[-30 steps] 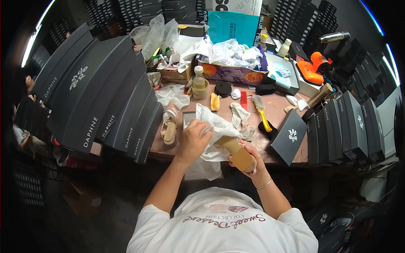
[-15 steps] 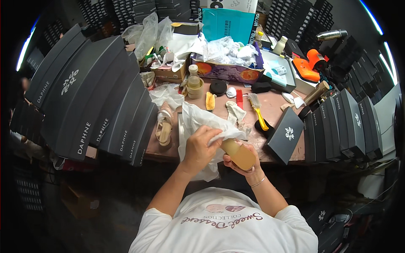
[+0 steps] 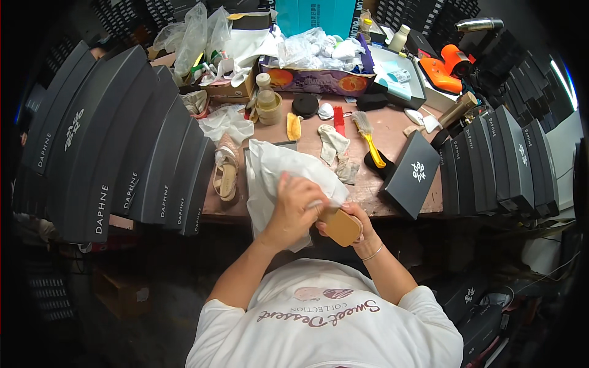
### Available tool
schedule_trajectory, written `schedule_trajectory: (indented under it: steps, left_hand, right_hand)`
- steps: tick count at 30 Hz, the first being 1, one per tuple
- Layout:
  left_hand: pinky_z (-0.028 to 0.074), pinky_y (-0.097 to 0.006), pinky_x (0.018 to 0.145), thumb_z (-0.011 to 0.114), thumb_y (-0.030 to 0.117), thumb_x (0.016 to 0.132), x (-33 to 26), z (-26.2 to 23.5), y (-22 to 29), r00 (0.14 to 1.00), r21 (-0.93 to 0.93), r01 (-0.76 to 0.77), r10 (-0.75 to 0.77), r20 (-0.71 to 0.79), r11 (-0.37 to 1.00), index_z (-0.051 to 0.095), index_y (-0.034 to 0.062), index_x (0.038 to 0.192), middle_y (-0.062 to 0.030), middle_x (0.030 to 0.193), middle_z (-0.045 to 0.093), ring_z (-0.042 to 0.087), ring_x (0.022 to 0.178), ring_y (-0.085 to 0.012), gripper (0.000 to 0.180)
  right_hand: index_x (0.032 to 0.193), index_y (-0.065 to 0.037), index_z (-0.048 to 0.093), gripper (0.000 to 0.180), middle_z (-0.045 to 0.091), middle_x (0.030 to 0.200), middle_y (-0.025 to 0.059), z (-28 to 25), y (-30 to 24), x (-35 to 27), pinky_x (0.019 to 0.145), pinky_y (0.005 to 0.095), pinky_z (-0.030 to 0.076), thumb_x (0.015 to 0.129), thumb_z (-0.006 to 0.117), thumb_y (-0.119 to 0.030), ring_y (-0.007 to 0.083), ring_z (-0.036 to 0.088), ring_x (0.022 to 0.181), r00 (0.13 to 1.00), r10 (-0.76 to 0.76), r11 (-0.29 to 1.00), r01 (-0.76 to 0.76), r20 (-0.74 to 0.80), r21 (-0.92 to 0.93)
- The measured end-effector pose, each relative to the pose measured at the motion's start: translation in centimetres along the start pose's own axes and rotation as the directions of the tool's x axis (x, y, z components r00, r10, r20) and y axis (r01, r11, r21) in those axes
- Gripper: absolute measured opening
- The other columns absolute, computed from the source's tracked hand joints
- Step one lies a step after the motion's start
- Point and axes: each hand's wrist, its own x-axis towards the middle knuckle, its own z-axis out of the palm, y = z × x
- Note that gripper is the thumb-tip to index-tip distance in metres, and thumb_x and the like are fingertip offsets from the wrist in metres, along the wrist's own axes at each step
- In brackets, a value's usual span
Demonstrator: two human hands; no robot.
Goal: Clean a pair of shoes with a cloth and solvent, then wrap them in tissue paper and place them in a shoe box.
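My right hand (image 3: pixel 363 226) is closed round a shoe (image 3: pixel 343 229), its tan sole turned up toward me. White tissue paper (image 3: pixel 291 165) wraps over the shoe's far part and hides its upper. Just left of the sole, my left hand (image 3: pixel 293 211) has its fingers curled in at the edge of the paper, partly smeared by motion. Under the spread paper, part of an open grey box (image 3: pixel 283 146) shows. The other shoe, a beige sandal with a woven upper (image 3: pixel 226 175), lies on the table to the left.
Dark shoe boxes (image 3: pixel 116 153) stand in rows at left, more boxes (image 3: pixel 491 162) at right. A dark lid (image 3: pixel 412 184) lies near the right hand. Beyond are a yellow-handled brush (image 3: pixel 372 144), a red brush (image 3: pixel 338 119), a bottle (image 3: pixel 266 98), a carton of plastic wrap (image 3: pixel 316 80) and an orange heat gun (image 3: pixel 443 75).
My left hand has shifted slightly over the paper toward the shoe. The shoe has turned a little and more paper covers its far part. The whole view has tilted slightly.
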Motion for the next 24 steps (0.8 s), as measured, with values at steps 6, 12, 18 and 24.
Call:
schedule_trajectory:
  steps: [6,12,18,24]
  left_hand:
    - [0.047,-0.033,0.078,0.070,0.012,0.082,0.3,-0.7,-0.3,0.922,-0.007,0.013,-0.014,-0.387,1.000,0.065,0.0027,0.083,-0.0076,0.086,0.058,0.057,0.083,-0.0234,0.011]
    - [0.046,-0.029,0.068,0.074,0.011,0.079,0.1,-2.6,-1.0,0.943,-0.104,0.136,-0.161,-0.291,0.985,0.069,0.0022,0.089,-0.0063,0.082,0.059,0.057,0.074,-0.0178,0.015]
    - [0.047,-0.026,0.062,0.074,0.008,0.078,0.0,-3.5,-1.0,0.978,-0.137,0.159,-0.175,-0.115,0.978,0.068,0.0009,0.091,-0.0072,0.084,0.062,0.061,0.073,-0.0173,0.016]
    - [0.049,-0.029,0.058,0.073,0.006,0.076,-1.4,-2.0,0.8,0.972,-0.061,-0.045,0.030,-0.232,0.997,0.069,0.0022,0.091,-0.0080,0.083,0.061,0.062,0.068,-0.0203,0.016]
  right_hand:
    - [0.127,-0.004,0.042,0.051,0.056,0.107,0.0119,1.0,0.1,0.6,0.068,0.0365,0.046,0.085,0.052,-0.031,0.0268,0.055,0.080,0.973,-0.031,0.998,0.019,0.229,0.053]
    - [0.123,-0.009,0.046,0.044,0.056,0.106,0.0059,0.5,-0.2,0.6,0.070,0.0360,0.041,0.085,0.050,-0.033,0.0262,0.050,0.082,0.968,0.005,0.995,-0.030,0.251,0.099]
    - [0.118,-0.012,0.048,0.038,0.055,0.105,0.0061,-0.6,0.2,0.8,0.070,0.0368,0.041,0.085,0.050,-0.032,0.0273,0.049,0.083,0.958,0.001,0.991,-0.041,0.286,0.131]
    - [0.119,-0.009,0.048,0.040,0.056,0.111,0.0101,-0.1,0.0,1.1,0.075,0.0399,0.045,0.087,0.050,-0.032,0.0297,0.055,0.091,0.940,-0.048,0.994,0.013,0.337,0.105]
